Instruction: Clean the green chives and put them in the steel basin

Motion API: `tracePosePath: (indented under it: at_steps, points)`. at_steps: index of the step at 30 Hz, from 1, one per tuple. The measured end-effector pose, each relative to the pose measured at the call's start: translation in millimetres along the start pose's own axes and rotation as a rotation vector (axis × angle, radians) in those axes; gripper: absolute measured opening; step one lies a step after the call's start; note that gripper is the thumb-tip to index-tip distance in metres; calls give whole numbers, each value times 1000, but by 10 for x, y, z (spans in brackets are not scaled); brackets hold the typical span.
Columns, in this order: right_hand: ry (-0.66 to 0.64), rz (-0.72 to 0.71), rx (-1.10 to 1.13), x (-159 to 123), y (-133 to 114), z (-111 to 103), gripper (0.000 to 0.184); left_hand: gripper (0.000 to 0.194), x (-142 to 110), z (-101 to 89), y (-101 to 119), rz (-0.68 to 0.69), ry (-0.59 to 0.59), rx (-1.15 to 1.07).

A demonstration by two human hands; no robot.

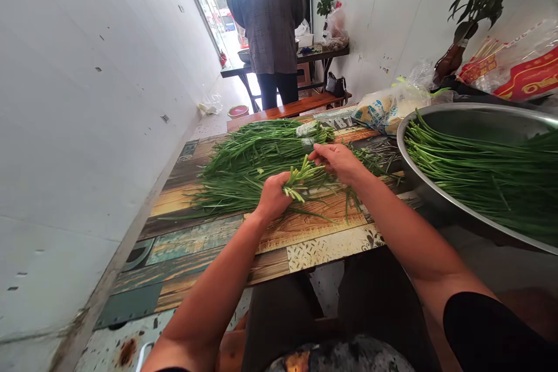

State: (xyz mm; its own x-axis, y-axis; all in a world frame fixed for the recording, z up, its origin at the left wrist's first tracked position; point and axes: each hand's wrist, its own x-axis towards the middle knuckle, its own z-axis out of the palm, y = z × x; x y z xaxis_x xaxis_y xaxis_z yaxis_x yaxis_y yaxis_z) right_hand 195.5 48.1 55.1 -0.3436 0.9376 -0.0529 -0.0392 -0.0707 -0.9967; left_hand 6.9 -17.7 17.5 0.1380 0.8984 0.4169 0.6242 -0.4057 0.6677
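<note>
Near the table's (305, 253) front edge, left hand (272, 197) is closed round a small bunch of chives (300, 180), cut ends toward the viewer. Right hand (337, 160) pinches the same stalks further along. Loose chive pile (248, 163) lies behind; steel basin (436, 197) at right. Risk: thin stalks slipping from the fist, mixing back into the pile.

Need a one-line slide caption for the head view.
Left hand grips a small bunch of chives, right hand on its stalks, beside a steel basin.
</note>
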Motion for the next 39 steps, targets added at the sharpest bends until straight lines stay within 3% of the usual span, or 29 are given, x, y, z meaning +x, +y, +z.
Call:
tracePosePath:
  at_steps: [7, 14, 18, 21, 25, 28, 32, 39]
  points:
    - [126, -125, -302, -6, 16, -29, 28, 12, -4, -13, 11, 17, -11, -2]
    - [388, -235, -329, 135, 52, -221, 32, 15, 6, -18, 17, 19, -4, 17]
    - [533, -301, -609, 184, 69, -348, 28, 21, 4, -14, 15, 33, 8, 13]
    - [400, -351, -772, 146, 44, -356, 31, 25, -3, -5, -4, 39, 45, 1]
    - [14, -299, -624, 35, -30, -312, 42, 21, -10, 7, -45, 66, 109, -31]
    - [-177, -192, -568, -39, -87, -316, 48, 20, -7, 8, -55, 79, 135, -41]
    - [-256, -133, -540, -59, -108, -354, 42, 21, -2, 9, -52, 83, 151, -37]
    - [-253, 58, -454, -45, -98, -285, 24, 16, -40, 33, -72, 172, 154, 8]
